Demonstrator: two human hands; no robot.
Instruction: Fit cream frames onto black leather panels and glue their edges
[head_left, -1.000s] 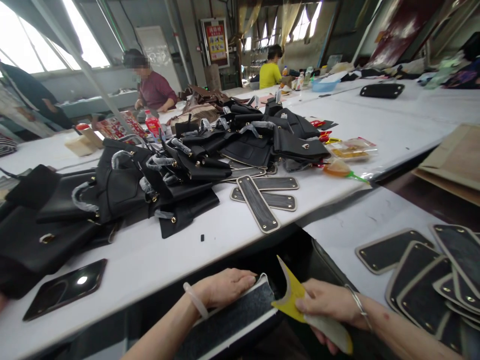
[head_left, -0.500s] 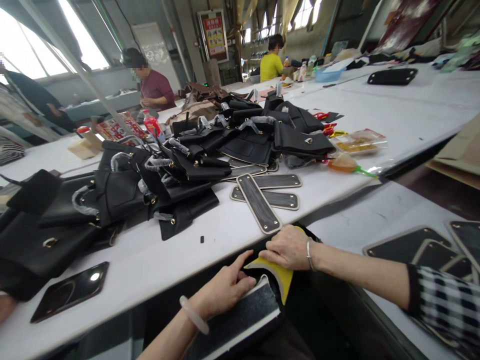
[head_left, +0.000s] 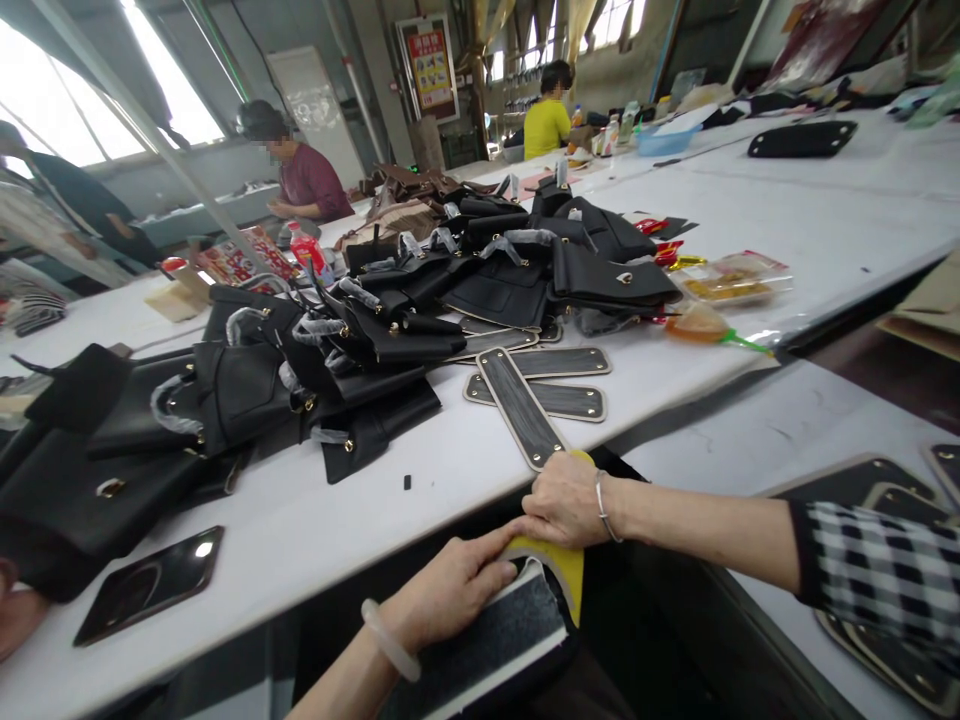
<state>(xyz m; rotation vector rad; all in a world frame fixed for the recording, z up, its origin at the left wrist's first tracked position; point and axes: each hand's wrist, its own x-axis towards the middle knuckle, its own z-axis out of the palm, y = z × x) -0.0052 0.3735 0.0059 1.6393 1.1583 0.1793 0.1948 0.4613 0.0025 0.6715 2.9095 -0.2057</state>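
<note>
My left hand (head_left: 454, 592), with a pale bangle at the wrist, is closed over the top edge of a black bag piece (head_left: 502, 630) with a white edge strip. Its thumb lies on the panel and its index finger reaches to my right hand (head_left: 566, 500). That right hand, wearing a thin silver bangle, grips a curved yellow flexible piece (head_left: 571, 572). The yellow piece lies around the end of the black bag piece, touching or very close to it. My right fingers' undersides are hidden.
Ahead on the white table (head_left: 450, 450) lie black strips with studs (head_left: 521, 405) and a heap of black handbags (head_left: 247, 390). A phone (head_left: 150, 585) rests at left. More dark panels (head_left: 870, 480) lie at right. Co-workers (head_left: 311, 180) are at the far side; another person's hand shows at far left.
My right hand has come down and left with the yellow piece, closer to the black bag piece. My left index finger now touches my right hand. The view shifted slightly.
</note>
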